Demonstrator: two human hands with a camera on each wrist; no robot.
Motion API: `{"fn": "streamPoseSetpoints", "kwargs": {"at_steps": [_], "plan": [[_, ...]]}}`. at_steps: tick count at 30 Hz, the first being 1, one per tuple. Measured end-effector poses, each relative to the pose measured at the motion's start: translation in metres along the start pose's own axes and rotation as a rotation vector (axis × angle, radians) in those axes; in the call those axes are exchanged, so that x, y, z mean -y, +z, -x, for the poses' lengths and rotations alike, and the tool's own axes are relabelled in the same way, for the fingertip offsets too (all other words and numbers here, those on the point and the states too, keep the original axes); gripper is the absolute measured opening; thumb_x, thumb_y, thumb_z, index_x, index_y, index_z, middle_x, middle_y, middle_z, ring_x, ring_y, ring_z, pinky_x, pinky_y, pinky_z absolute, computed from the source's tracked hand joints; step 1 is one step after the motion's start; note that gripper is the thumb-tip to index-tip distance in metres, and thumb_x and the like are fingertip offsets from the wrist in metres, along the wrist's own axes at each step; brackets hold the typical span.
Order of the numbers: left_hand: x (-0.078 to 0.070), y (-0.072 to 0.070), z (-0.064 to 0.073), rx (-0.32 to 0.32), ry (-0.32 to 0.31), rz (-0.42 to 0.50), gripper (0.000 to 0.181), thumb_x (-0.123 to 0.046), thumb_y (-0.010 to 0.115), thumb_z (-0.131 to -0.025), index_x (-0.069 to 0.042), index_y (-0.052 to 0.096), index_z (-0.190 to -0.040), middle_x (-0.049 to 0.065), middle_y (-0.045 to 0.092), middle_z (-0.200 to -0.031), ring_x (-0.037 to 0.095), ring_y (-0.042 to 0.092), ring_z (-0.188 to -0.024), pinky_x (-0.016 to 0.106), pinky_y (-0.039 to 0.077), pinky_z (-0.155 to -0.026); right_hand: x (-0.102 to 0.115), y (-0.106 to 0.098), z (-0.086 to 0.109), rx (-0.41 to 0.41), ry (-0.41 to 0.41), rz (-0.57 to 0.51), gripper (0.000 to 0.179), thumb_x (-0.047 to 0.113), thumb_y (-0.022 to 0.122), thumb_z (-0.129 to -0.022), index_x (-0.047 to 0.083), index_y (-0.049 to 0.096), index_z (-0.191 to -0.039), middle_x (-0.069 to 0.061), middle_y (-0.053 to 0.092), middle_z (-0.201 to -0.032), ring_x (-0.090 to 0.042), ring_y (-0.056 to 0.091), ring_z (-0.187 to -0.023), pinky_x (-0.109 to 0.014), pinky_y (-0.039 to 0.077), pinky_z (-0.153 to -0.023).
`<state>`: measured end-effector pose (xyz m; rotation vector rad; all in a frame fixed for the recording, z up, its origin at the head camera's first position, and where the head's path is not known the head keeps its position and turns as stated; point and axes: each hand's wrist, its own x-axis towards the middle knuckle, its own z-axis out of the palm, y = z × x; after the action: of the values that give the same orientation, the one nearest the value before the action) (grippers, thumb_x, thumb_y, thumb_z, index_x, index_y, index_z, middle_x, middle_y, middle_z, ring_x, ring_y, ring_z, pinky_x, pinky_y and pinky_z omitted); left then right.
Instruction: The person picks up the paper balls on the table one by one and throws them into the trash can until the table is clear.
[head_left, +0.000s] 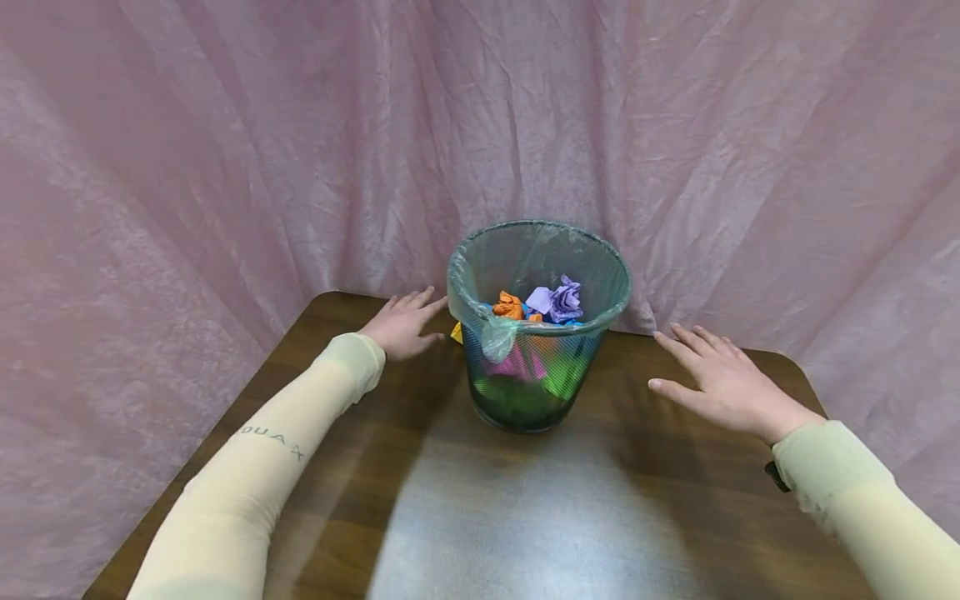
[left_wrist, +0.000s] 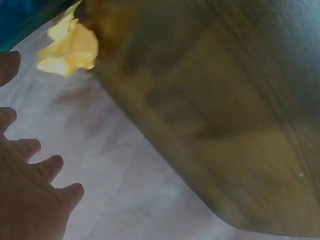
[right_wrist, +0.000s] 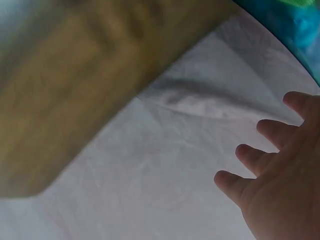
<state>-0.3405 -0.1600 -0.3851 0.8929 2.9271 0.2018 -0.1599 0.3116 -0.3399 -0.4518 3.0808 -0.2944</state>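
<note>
A mesh wastebasket [head_left: 525, 392] with a translucent greenish bag folded over its rim stands upright toward the back of the table. Inside lie several crumpled papers, among them an orange ball [head_left: 508, 305] and a purple ball [head_left: 566, 298]. My left hand [head_left: 405, 323] is held just left of the basket, its fingers spread and its index fingertip close to the rim. To the right of the basket, farther off, my right hand [head_left: 716, 379] has its fingers extended and holds nothing. A crumpled yellow paper [left_wrist: 70, 47] sits behind the basket's left side, mostly hidden in the head view.
The brown wooden table [head_left: 525, 517] has rounded back corners and a bright glare at its middle. A pink curtain [head_left: 480, 125] hangs right behind the table and down both sides.
</note>
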Motion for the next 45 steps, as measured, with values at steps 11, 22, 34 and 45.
{"fn": "streamPoseSetpoints", "kwargs": {"at_steps": [11,22,34,45], "plan": [[-0.017,0.030,-0.026,0.005,0.081,0.064,0.069,-0.015,0.068,-0.094,-0.014,0.041,-0.157,0.014,0.036,-0.161,0.038,0.025,-0.151,0.049,0.023,-0.122,-0.003,0.045,0.004,-0.009,-0.007,-0.024,0.083,0.067,0.049,-0.099,0.015,0.032,-0.162,-0.020,0.023,-0.167,-0.049,0.016,-0.151,-0.069,0.013,-0.116],[-0.021,0.055,-0.031,0.076,0.117,-0.028,0.059,-0.006,0.058,-0.094,0.003,0.046,-0.151,0.021,0.036,-0.160,0.041,0.027,-0.150,0.045,0.022,-0.123,0.004,0.060,0.001,0.008,-0.009,-0.029,0.084,0.070,0.047,-0.099,0.017,0.032,-0.162,-0.017,0.022,-0.167,-0.047,0.016,-0.152,-0.067,0.012,-0.117],[-0.021,0.061,-0.032,0.065,0.147,-0.033,0.042,-0.015,0.060,-0.098,-0.006,0.058,-0.139,0.017,0.057,-0.145,0.039,0.056,-0.130,0.048,0.041,-0.111,0.004,0.060,0.003,0.001,-0.014,-0.027,0.082,0.068,0.048,-0.099,0.016,0.034,-0.161,-0.018,0.025,-0.166,-0.046,0.016,-0.152,-0.068,0.011,-0.117],[-0.006,0.067,-0.011,0.015,0.105,-0.011,0.056,-0.017,0.061,-0.100,-0.015,0.048,-0.154,0.010,0.055,-0.149,0.035,0.060,-0.126,0.053,0.050,-0.099,0.006,0.063,0.010,0.002,-0.009,-0.035,0.081,0.068,0.048,-0.100,0.016,0.036,-0.161,-0.018,0.026,-0.166,-0.046,0.016,-0.152,-0.068,0.012,-0.117]]}}
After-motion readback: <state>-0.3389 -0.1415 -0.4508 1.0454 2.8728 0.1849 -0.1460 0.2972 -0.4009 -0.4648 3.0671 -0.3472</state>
